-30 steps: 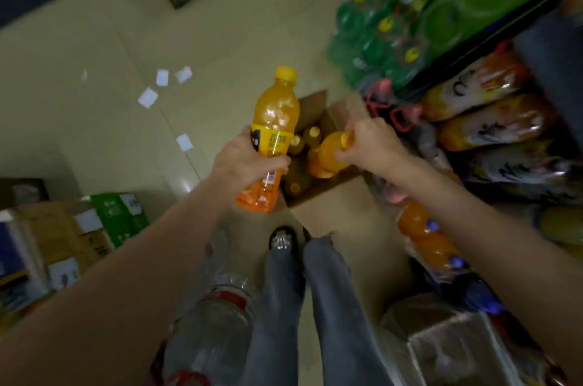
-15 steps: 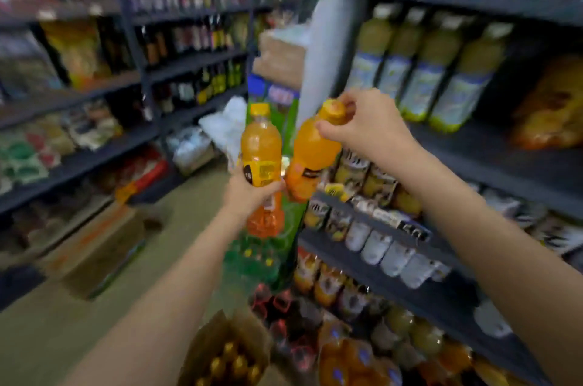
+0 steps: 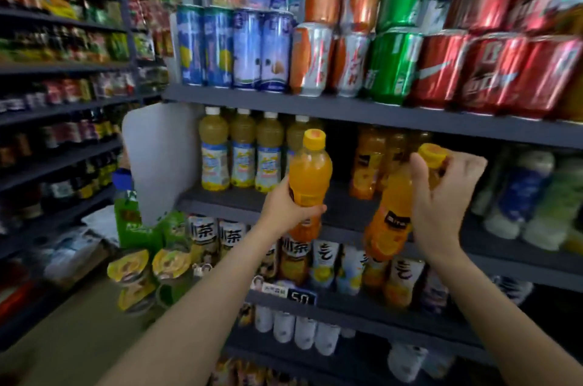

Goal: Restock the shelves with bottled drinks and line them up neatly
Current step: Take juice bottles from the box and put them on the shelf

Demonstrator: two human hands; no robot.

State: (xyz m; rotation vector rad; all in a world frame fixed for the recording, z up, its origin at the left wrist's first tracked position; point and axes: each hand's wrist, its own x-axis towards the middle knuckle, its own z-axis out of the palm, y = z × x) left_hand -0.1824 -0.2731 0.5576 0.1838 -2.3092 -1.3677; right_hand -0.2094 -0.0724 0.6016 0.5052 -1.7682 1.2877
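My left hand (image 3: pixel 288 207) grips an orange juice bottle (image 3: pixel 310 171) with a yellow cap around its lower body and holds it upright in front of the dark shelf (image 3: pixel 347 212). A second orange juice bottle (image 3: pixel 389 218) hangs tilted from my right hand (image 3: pixel 441 199), whose fingers curl round its neck just under the cap. Behind both bottles, orange bottles (image 3: pixel 367 161) of the same kind stand at the back of that shelf, with a dark gap in front of them.
Yellow-green drink bottles (image 3: pixel 243 152) stand in a row on the same shelf to the left. Cans (image 3: pixel 394 67) fill the shelf above. Tea bottles (image 3: pixel 296 256) stand on the shelf below. Another shelving unit (image 3: pixel 56 120) lines the aisle's left side.
My view has risen from the floor box to the shelves. Both hands have carried their orange bottles up to the middle shelf, and the right bottle has moved further right.
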